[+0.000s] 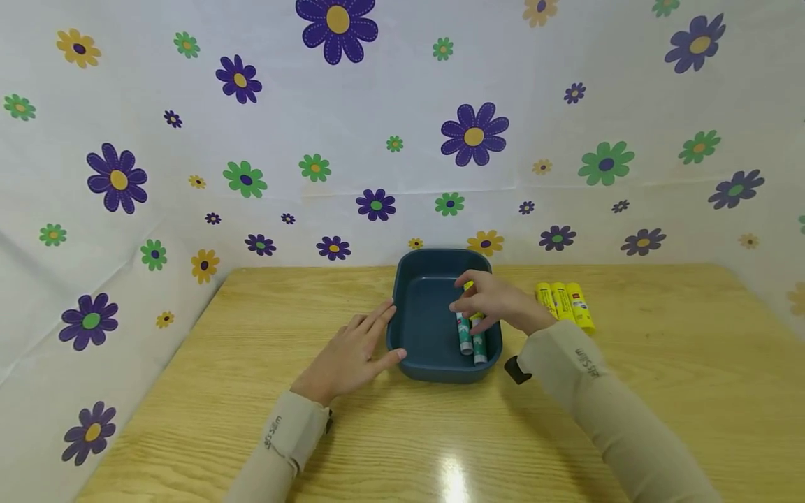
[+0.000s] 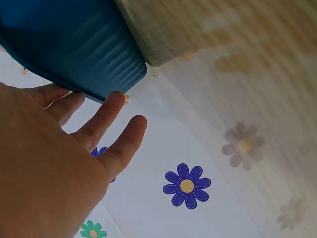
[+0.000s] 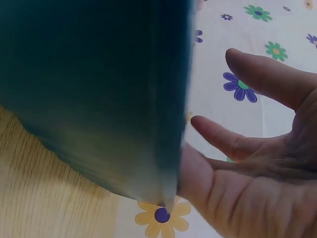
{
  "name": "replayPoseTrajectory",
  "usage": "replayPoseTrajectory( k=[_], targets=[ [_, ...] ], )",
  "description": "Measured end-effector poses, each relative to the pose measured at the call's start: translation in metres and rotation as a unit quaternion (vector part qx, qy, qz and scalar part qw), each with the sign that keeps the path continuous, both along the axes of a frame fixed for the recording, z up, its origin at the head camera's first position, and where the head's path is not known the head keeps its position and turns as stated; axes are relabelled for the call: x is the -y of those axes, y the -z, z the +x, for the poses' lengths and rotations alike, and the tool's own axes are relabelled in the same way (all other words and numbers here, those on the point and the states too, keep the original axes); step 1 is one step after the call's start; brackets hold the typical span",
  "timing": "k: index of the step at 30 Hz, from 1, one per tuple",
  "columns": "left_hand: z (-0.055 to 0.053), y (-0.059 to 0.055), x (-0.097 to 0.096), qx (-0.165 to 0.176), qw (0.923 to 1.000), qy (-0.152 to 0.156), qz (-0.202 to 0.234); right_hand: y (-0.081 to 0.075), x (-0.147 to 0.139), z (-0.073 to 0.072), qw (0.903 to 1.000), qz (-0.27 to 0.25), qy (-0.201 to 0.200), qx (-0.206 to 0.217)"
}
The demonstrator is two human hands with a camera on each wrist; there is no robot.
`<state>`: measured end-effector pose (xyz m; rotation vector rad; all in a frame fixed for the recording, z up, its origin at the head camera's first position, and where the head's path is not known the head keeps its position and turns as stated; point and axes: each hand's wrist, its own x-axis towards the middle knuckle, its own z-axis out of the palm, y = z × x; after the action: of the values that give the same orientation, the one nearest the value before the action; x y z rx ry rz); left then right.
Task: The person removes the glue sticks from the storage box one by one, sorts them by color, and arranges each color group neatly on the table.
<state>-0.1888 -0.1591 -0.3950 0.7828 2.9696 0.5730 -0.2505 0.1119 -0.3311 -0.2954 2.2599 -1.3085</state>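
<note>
The left hand (image 1: 352,355), fingers extended, touches the blue bin (image 1: 423,307) to its right and should steady it lightly. Teal tubes (image 1: 464,337) lie beneath the right hand (image 1: 497,300), whose spread fingers look empty and should avoid jostling them; yellow tubes (image 1: 580,307) lie rightward.
</note>
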Motion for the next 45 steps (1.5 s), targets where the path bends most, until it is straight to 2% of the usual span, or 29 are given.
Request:
replayPoseTrajectory(
  k=[8, 13, 19, 28, 35, 45],
  targets=[
    [0.001, -0.003, 0.0, 0.004, 1.0, -0.001, 0.003, 0.001, 0.014, -0.002, 0.997, 0.076, -0.006, 0.012],
    [0.001, -0.002, 0.0, 0.004, 1.0, 0.001, 0.004, 0.008, 0.018, -0.001, 0.9961, 0.088, 0.01, 0.002],
    [0.0, -0.003, 0.0, 0.004, 1.0, 0.0, 0.002, 0.021, 0.025, 0.002, 0.9981, 0.059, 0.017, -0.001],
    [0.0, -0.003, 0.001, 0.006, 1.0, -0.002, 0.0, 0.037, 0.042, 0.007, 0.9981, -0.026, 0.037, 0.043],
    [-0.001, -0.003, -0.001, 0.007, 1.0, 0.0, -0.001, 0.044, 0.05, 0.013, 0.9931, -0.091, 0.02, 0.072],
    [0.0, -0.003, 0.0, 0.009, 0.9999, 0.003, 0.002, 0.045, 0.061, 0.02, 0.9934, -0.094, 0.002, 0.066]
  ],
)
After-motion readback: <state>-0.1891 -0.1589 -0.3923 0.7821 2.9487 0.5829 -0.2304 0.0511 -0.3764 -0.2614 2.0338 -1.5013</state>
